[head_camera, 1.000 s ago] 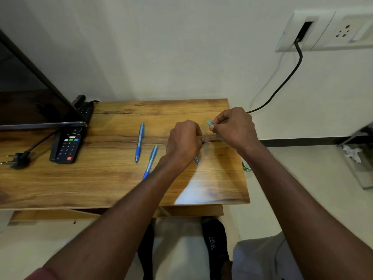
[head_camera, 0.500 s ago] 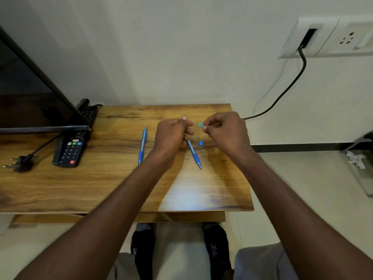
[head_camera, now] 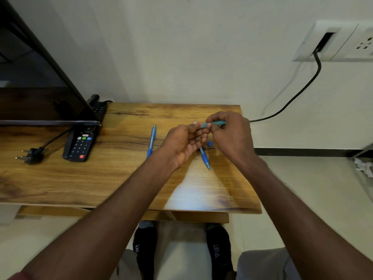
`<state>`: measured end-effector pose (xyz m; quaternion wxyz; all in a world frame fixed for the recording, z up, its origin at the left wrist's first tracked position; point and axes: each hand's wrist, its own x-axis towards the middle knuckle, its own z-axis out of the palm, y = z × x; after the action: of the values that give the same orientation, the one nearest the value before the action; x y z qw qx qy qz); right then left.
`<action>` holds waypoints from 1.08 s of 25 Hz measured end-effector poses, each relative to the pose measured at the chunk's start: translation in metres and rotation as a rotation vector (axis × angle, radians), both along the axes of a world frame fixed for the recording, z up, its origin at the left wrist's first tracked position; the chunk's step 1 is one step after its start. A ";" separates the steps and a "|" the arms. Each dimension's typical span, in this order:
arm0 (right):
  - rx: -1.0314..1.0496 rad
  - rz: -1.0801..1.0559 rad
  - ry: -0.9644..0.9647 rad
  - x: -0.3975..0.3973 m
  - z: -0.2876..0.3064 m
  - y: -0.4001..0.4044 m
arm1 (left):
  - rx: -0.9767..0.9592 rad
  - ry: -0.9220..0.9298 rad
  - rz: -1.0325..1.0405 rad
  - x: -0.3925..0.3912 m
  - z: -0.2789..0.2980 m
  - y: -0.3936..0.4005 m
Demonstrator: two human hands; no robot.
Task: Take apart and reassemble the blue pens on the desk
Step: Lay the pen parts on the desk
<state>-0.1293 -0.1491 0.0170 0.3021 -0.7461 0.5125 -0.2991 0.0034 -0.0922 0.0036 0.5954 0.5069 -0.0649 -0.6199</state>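
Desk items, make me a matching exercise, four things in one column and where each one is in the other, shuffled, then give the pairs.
Things:
1. teal pen barrel
2. small blue cap
3. remote control
4. loose plug

Places:
A. far left of the desk, unplugged
B. pinched in the right hand
C. on the desk just below the right hand's fingers
D. partly under the dark screen's corner

Pairs: 1-B, 2-C, 3-D, 4-A

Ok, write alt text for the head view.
Over a wooden desk, the right hand pinches a teal pen piece beside the loosely curled left hand. Two blue pens and a small blue cap lie beneath, a remote farther left.
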 end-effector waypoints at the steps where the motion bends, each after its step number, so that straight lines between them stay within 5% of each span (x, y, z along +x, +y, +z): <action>1: -0.019 0.003 0.002 0.000 0.000 0.000 | 0.000 0.020 0.003 0.000 0.000 0.000; 10: 0.044 -0.026 -0.075 -0.003 -0.002 -0.006 | -0.033 0.086 0.012 -0.001 -0.002 -0.001; 17: 0.471 -0.064 -0.441 -0.009 0.003 -0.006 | -0.054 0.054 -0.002 0.001 0.002 0.001; 27: 0.765 -0.092 -0.584 -0.009 0.007 -0.007 | -0.089 -0.049 0.020 0.000 0.007 0.002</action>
<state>-0.1387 -0.1557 0.0243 0.6724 -0.4431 0.5118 -0.2993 0.0033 -0.0899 0.0108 0.6219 0.4953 -0.1019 -0.5980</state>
